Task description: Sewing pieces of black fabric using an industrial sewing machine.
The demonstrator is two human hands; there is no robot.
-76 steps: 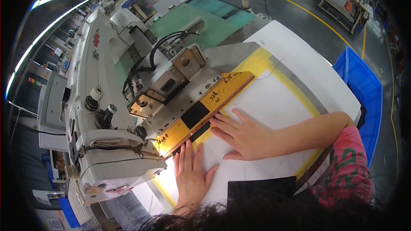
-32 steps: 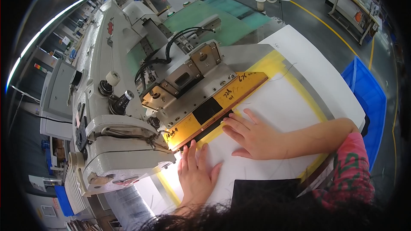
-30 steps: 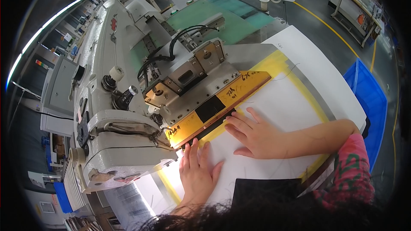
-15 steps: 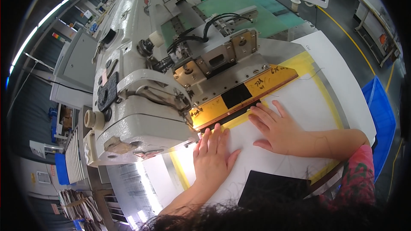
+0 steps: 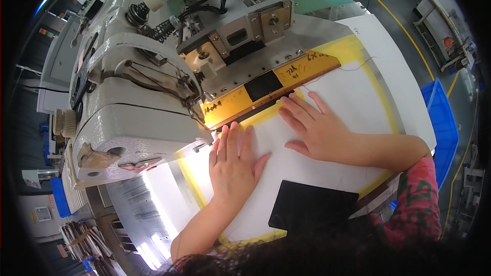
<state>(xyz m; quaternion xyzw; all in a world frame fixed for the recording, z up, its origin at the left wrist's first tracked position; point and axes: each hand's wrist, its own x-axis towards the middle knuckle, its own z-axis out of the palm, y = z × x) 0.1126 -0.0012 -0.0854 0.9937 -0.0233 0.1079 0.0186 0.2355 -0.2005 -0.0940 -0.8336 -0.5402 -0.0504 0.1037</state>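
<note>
Resting left hand [image 5: 232, 168]: laid below centre, fingers slightly apart.
Right hand [image 5: 321, 132]: laid right of centre, fingers slightly spread.
Black strip [image 5: 267, 106]: touched by both hands' fingertips.

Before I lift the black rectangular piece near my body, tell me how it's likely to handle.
The black piece probably won't roll, since it lies flat. Its straight edges suggest some stiffness, though its material is unclear. It may slide over the smooth-looking white surface.

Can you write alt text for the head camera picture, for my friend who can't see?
A bare left hand and bare right hand rest on a white sheet, near a black strip along the yellow plate of a grey sewing machine. A black rectangular piece shows below them.
</note>
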